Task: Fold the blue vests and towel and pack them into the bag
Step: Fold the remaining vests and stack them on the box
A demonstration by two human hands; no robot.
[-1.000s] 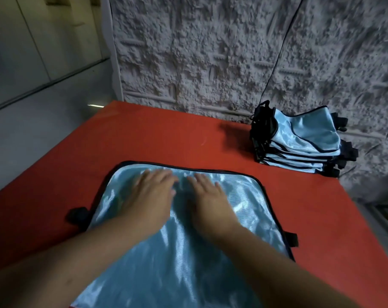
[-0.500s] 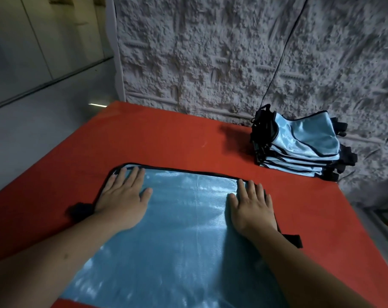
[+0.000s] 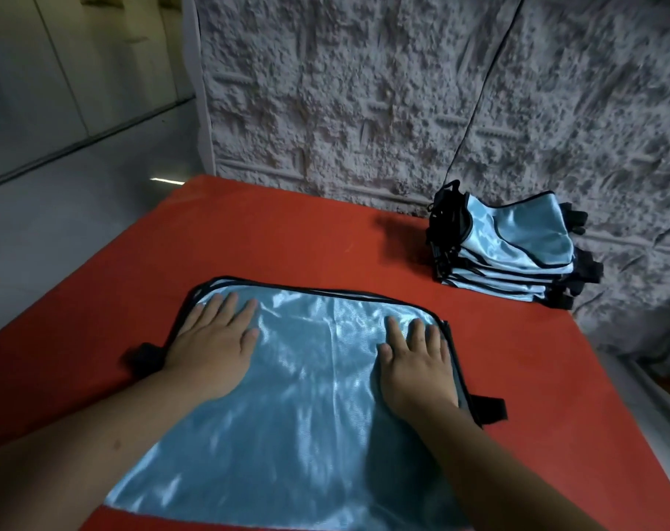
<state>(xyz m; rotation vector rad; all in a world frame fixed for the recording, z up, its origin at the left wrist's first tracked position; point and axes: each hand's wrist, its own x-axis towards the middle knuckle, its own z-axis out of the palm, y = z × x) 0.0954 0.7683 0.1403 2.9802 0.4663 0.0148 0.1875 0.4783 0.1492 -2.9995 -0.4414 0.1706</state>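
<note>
Both hands (image 3: 214,348) flat (fingers spread)

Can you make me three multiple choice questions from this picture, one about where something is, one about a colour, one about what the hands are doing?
1. Where is the stack of folded shiny blue vests?
A. far right, by the wall
B. near left corner
C. on the floor

2. What colour is the table cover?
A. green
B. red
C. white

3. How are both hands?
A. clenched
B. flat on the vest
C. lifted away

A: the stack of folded shiny blue vests lies beside the textured grey wall.
B: the table cover is red.
B: the left hand and right hand press, fingers straight, on the spread shiny blue vest.
</note>
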